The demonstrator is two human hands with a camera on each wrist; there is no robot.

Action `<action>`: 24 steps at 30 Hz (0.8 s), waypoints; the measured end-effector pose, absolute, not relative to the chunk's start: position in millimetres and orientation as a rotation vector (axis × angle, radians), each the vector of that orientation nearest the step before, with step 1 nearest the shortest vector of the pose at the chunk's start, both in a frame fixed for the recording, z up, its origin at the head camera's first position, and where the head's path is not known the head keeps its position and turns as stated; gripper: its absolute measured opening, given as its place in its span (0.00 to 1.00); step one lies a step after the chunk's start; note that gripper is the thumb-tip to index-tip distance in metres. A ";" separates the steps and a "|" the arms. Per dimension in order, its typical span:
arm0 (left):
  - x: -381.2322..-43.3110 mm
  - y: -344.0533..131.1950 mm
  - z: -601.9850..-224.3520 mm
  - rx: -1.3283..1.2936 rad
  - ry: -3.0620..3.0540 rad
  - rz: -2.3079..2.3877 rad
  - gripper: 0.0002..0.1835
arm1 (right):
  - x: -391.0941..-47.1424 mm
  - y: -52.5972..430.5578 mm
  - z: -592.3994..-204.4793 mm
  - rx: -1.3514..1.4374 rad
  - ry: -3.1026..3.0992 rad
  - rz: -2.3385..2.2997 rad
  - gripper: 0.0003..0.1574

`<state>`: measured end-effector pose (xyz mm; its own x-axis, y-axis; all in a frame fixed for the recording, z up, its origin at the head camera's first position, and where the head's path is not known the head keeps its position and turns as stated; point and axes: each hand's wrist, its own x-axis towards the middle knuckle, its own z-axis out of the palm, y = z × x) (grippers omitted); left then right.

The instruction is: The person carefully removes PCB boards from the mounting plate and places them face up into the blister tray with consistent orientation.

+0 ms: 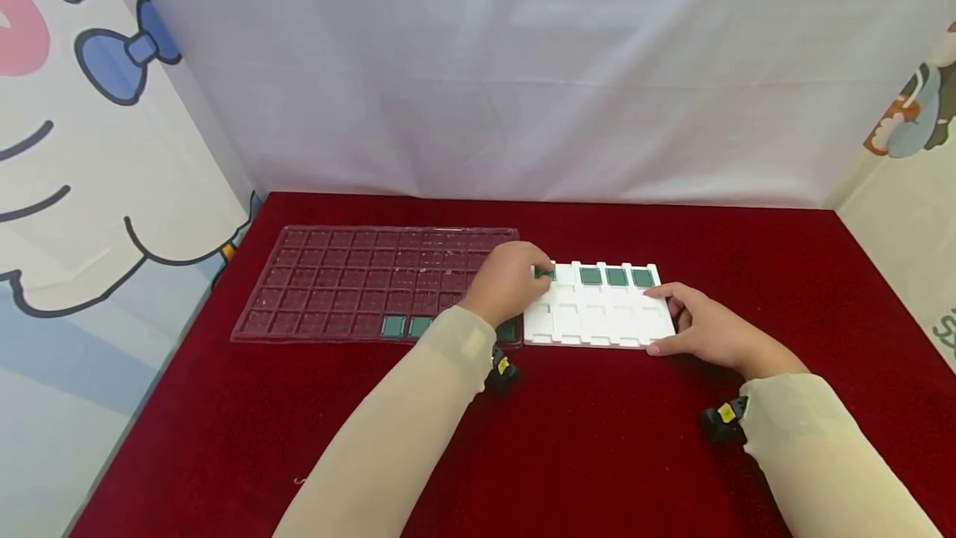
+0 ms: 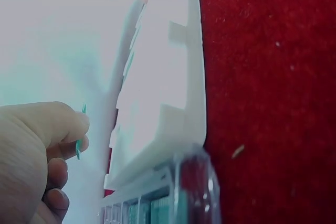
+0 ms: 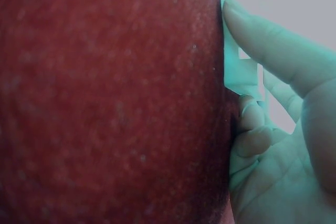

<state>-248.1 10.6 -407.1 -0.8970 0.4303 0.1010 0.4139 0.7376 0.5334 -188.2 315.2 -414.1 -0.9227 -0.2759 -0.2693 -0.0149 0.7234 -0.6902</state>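
My left hand [image 1: 508, 279] pinches a thin green square chip [image 2: 79, 149] between thumb and fingers. It is over the back left corner of a white compartment tray [image 1: 596, 318]; in the left wrist view the chip stands on edge. Three more green chips [image 1: 617, 276] lie in the tray's back row. At the tray's right end, my right hand [image 1: 709, 329] grips the edge, thumb at the front corner and a fingertip on the right rim. The right wrist view shows that thumb [image 3: 262, 35] along the tray's side.
A larger clear plastic tray [image 1: 358, 281] with many compartments lies just left of the white one. Several green chips [image 1: 393, 325] sit in its front row, partly hidden by my left sleeve. Red cloth [image 1: 597, 438] covers the table, and a white curtain [image 1: 485, 73] hangs behind.
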 end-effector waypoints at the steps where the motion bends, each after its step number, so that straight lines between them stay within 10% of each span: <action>1: -247.4 9.1 -406.6 0.708 2.901 0.885 0.11 | -188.1 315.1 -414.0 -0.226 2.574 -1.027 0.55; 24: -231.8 -23.0 -406.6 0.721 2.915 1.011 0.09 | -186.5 314.7 -412.2 -0.233 2.575 -1.041 0.54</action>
